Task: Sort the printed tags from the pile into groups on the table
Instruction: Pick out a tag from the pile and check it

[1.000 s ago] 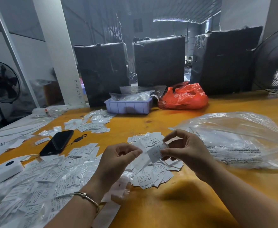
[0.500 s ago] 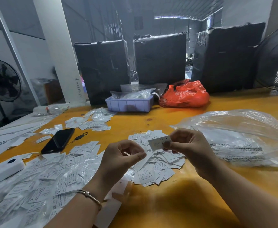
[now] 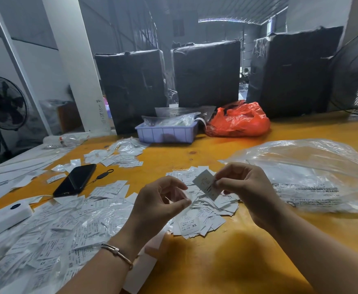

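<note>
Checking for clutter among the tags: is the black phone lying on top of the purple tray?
No, the black phone lies flat on the table, well apart from the purple tray.

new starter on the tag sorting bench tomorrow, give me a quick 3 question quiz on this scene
1. True or false: the right hand pinches a single printed tag above the pile of loose tags.
2. What lies nearest the black phone? A. red plastic bag B. black key ring C. lilac tray
3. Which size letters show on the tag at the pile's near edge?

Key: 1 true; 2 B; 3 XS
</note>
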Tool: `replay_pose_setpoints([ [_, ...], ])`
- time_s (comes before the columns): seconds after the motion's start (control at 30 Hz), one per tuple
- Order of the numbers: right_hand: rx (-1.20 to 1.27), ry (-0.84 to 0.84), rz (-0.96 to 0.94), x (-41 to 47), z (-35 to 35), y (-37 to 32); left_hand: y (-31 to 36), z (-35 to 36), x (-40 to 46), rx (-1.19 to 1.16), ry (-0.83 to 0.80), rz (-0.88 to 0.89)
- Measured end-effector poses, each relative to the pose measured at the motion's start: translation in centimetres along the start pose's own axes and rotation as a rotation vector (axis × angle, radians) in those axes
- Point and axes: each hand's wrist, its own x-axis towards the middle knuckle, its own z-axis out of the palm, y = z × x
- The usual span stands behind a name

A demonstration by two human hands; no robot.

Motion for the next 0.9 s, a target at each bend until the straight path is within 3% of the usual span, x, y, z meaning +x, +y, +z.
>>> replay_pose_setpoints([
  [0.2,0.049,-0.082,-0.003,-0.4,0.5,-0.8,0.1,0.3,-0.1,0.020,-0.058,0.015],
  [0.33,-0.002,-0.126,-0.119,-0.8,1.2,-1.3,0.2,0.3,0.0,0.045,-0.081,0.014],
  [0.5,-0.178,-0.073,-0.287,-1.3,1.6,-1.1,0.4,0.3,-0.1,0.036,-0.068,0.023],
  [0.9,-0.378,-0.021,-0.355,-1.1,1.4,-0.2,0.4,0.5,-0.1,0.010,-0.084,0.032],
])
